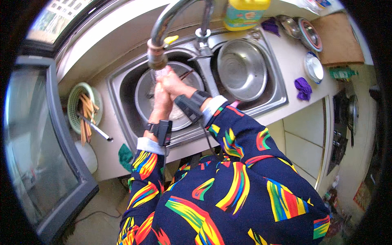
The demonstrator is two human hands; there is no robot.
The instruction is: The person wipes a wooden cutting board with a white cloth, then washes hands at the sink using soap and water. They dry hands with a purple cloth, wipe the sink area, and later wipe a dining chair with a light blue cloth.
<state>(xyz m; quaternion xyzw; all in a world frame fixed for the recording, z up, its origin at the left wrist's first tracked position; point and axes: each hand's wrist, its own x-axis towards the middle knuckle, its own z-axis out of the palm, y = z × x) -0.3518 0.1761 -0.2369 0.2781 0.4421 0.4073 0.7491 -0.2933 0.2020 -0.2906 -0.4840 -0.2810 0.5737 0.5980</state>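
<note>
My left hand [161,102] and my right hand [173,83] are pressed together under the faucet spout [157,57], where water runs onto them. Both hold nothing that I can see. They are over a round metal basin [143,87] in the left sink bowl [120,87]. A pair of chopsticks [187,74] lies in that basin behind the hands. Each wrist carries a black strap-on device.
A second metal bowl [243,69] fills the right sink bowl. A green basket [77,100] with chopsticks and a utensil stands left of the sink. A yellow bottle [243,14], stacked plates [310,34], a white dish [313,67] and purple cloths [303,87] sit on the counter.
</note>
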